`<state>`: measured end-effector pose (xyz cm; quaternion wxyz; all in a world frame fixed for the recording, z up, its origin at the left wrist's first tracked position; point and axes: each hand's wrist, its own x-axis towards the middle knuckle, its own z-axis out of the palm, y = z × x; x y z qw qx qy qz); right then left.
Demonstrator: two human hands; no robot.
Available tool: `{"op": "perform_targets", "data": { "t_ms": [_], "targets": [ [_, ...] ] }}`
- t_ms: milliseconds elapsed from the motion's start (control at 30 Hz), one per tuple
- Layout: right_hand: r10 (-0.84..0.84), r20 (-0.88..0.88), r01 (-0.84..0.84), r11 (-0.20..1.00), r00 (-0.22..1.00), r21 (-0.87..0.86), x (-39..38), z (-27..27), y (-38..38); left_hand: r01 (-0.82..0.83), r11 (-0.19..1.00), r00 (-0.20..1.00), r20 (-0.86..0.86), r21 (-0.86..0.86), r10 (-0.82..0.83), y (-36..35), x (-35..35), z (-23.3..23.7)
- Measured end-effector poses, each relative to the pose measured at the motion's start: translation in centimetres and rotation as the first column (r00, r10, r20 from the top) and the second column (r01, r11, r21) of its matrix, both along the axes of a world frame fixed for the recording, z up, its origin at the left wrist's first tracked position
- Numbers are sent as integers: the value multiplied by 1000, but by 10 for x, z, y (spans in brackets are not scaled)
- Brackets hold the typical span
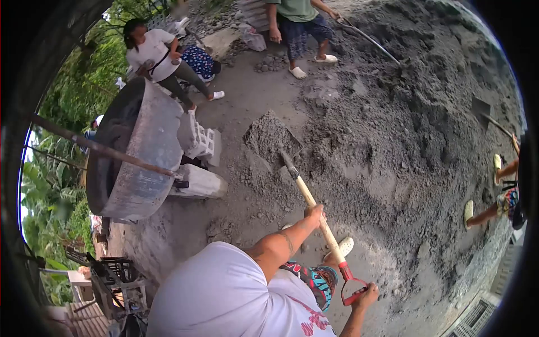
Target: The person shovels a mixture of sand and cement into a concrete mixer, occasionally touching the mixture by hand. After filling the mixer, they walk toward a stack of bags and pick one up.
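Note:
A shovel (pixel 306 194) with a pale wooden shaft and a red grip reaches diagonally away from my body. My left hand (pixel 316 214) is wrapped round the middle of its shaft. At the lower end, my right hand (pixel 368 295) holds the red D-shaped handle (pixel 353 287). The shovel's blade bears a heap of damp grey sand-like mix (pixel 272 136), which covers most of the metal. A broad grey pile (pixel 387 151) of the same mix spreads to the right of the blade.
A large tilted metal drum (pixel 143 163) with a rusty bar stands left, beside concrete blocks (pixel 199 140). A person (pixel 300 28) with a shovel (pixel 373 42) stands at the top; another person (pixel 165 59) is upper left. At right, someone's legs (pixel 488 210) and a shovel (pixel 484 109) show.

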<state>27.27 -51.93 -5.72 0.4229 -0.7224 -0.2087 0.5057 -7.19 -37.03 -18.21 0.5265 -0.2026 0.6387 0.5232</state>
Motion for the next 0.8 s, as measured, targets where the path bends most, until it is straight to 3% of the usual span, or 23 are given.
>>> {"op": "perform_targets", "data": {
  "t_ms": [33,100,133,167,200,267,300,333,367,400,467,533,600,667,700,800],
  "targets": [
    [26,-59,-24,999,998,30,-34,-4,6,-7,1000,998,-62,7,8,-7,-42,20],
    [87,-158,-73,993,984,91,-108,-13,25,-134,970,982,-107,202,158,-19,-139,71],
    [227,-65,-204,946,972,254,-146,-23,39,-193,919,969,-78,343,233,-25,-190,99],
    [224,100,-245,855,969,457,-185,-50,57,-227,876,951,-95,425,293,-31,-240,136],
    [368,-140,-277,857,919,434,-235,-12,67,-225,795,945,-72,563,319,-38,-295,161],
    [516,-103,-346,697,851,628,-328,3,92,-176,661,938,-79,729,338,-62,-394,228],
    [674,-138,-478,639,726,603,-371,86,81,-189,594,920,-70,782,386,-76,-439,252],
    [768,-100,-520,517,632,680,-406,106,81,-189,522,904,-59,832,422,-91,-476,275],
    [801,5,-567,420,598,709,-436,121,77,-218,494,887,-40,842,459,-108,-504,297],
    [715,311,-607,197,627,770,-464,142,71,-244,465,872,-18,851,490,-123,-526,313],
    [824,253,-689,210,507,694,-491,201,45,-252,471,847,-42,845,529,-146,-565,316],
    [836,236,-686,210,495,697,-502,205,40,-262,466,838,-40,845,545,-156,-575,310],
    [842,204,-692,245,499,679,-495,189,32,-259,589,812,-158,765,562,-152,-566,296],
    [847,-69,-641,450,528,621,-468,149,45,-283,668,818,-191,688,543,-133,-534,283],
    [782,-254,-558,594,569,580,-453,134,49,-295,640,848,-114,710,517,-121,-519,262],
    [476,-501,-423,878,723,225,-387,139,41,-328,651,927,99,685,363,-73,-462,162]
  ]
}}
